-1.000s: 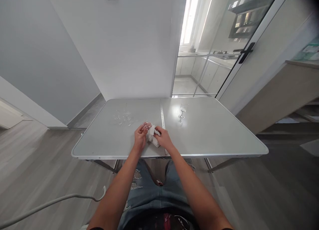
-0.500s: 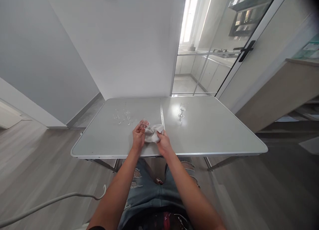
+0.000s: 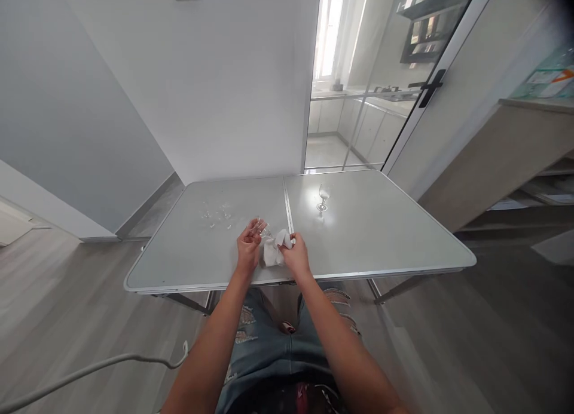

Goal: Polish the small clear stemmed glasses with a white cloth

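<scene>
Near the table's front middle, my left hand (image 3: 249, 239) is closed around a clear stemmed glass (image 3: 263, 227), which lies tilted with one end toward my right hand. My right hand (image 3: 295, 253) grips a white cloth (image 3: 272, 253), bunched up and hanging down beside the glass. The cloth covers the right end of the glass, so I cannot tell how much it touches. Another stemmed glass (image 3: 323, 198) stands upright on the right half of the table. Toward the left, several more clear glasses (image 3: 225, 214) stand together, faint against the surface.
The pale grey folding table (image 3: 381, 241) has a metal rim and a seam (image 3: 287, 202) across its middle. A white wall rises behind it, and a glass door (image 3: 359, 103) with a black handle is at back right. A grey hose (image 3: 112, 360) lies at lower left.
The cloth has been bunched differently: its lower part now hangs further down and its top sticks up by my right fingers. My left hand keeps the glass. The view has shifted slightly.
</scene>
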### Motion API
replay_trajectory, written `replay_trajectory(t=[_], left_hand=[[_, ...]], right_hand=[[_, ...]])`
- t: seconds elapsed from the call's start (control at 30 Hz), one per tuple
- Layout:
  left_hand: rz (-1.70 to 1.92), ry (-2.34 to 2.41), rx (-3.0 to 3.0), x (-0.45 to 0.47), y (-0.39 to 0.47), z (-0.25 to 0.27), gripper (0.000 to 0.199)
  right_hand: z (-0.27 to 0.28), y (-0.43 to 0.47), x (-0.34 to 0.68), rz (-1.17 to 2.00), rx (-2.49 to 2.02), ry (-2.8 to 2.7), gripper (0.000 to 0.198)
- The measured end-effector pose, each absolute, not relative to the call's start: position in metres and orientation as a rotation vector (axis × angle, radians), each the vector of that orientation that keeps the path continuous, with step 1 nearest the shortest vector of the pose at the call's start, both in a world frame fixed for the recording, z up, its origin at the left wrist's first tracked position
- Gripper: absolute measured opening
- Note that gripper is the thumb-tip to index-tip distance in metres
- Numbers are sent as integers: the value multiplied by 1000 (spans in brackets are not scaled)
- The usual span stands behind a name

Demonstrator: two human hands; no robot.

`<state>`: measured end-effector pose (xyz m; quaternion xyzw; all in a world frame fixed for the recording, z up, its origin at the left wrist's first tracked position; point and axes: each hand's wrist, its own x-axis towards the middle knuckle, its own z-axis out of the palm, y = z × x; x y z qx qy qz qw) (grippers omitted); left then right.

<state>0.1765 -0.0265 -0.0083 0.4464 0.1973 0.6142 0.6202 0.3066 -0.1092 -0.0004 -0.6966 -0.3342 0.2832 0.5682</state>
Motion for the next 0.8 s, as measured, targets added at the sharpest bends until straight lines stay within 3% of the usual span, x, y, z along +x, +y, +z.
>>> replay_trajectory(t=[0.17, 0.4, 0.6, 0.8], left_hand=[[1409, 445, 1043, 177, -27, -9, 71], [1325, 441, 1093, 178, -30, -7, 75], [1369, 459, 1054, 179, -29, -7, 73], [1317, 463, 1062, 180, -31, -7, 76]], right_hand=[[-5, -106, 309, 651, -1467, -773, 46], [-13, -100, 307, 663, -1580, -850, 29], [-7, -110, 316, 628, -1763, -852, 34], [-10, -108, 313, 613, -1566, -824, 32]])
